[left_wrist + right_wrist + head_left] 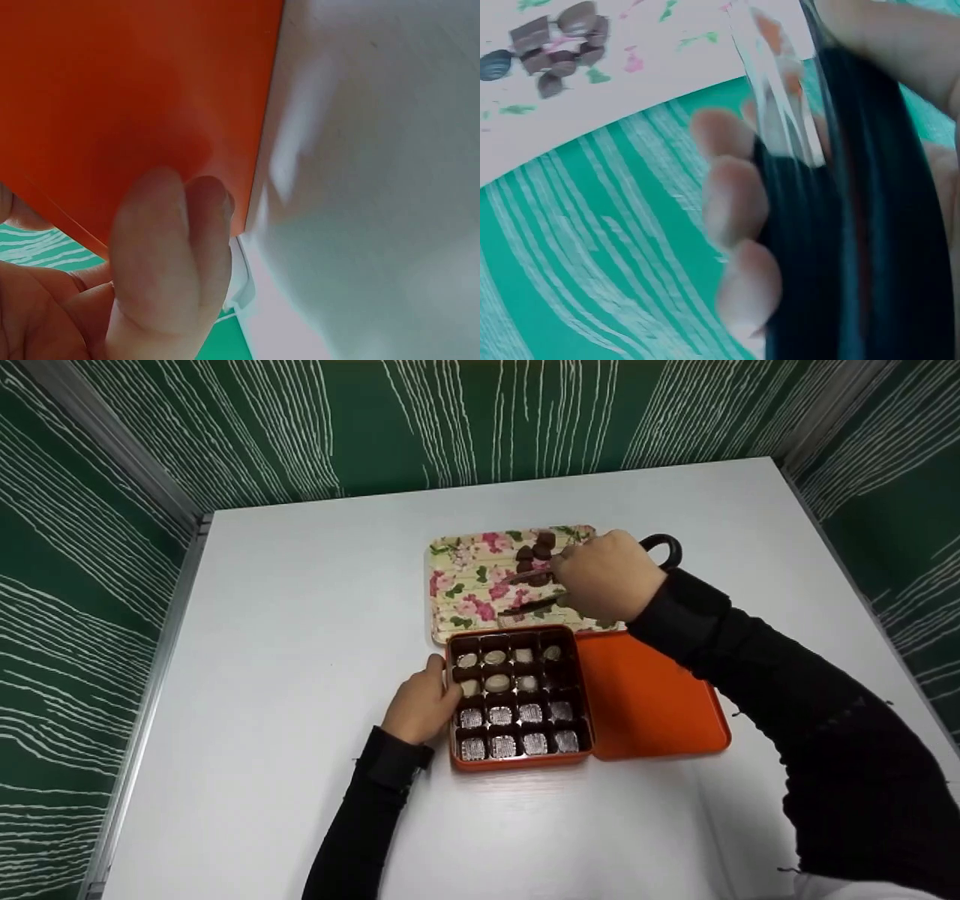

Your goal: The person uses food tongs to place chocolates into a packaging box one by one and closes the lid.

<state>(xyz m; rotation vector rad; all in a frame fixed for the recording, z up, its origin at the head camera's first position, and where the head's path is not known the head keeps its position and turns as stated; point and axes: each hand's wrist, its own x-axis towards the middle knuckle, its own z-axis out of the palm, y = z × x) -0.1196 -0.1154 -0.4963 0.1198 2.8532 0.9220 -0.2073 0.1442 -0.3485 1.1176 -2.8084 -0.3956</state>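
Note:
My right hand (609, 574) grips black-handled metal tongs (806, 225) over the floral tray (457, 559). The tong arms stand apart and point left; whether anything lies between their tips I cannot tell. Several brown chocolates (525, 555) sit in a cluster on the tray, just beyond the tongs. In front stands an orange box (517, 765) with a dark divided insert. Pale chocolates (496, 683) fill several cells of its back two rows; the front cells show shiny bottoms. My left hand (421, 701) holds the box's left side, thumb at the rim and fingers (154, 255) against the outer wall.
An orange lid (652, 705) lies flat to the right of the box, under my right forearm. White table surface (300, 622) extends to the left. Green walls with white streaks (517, 420) enclose the back and sides.

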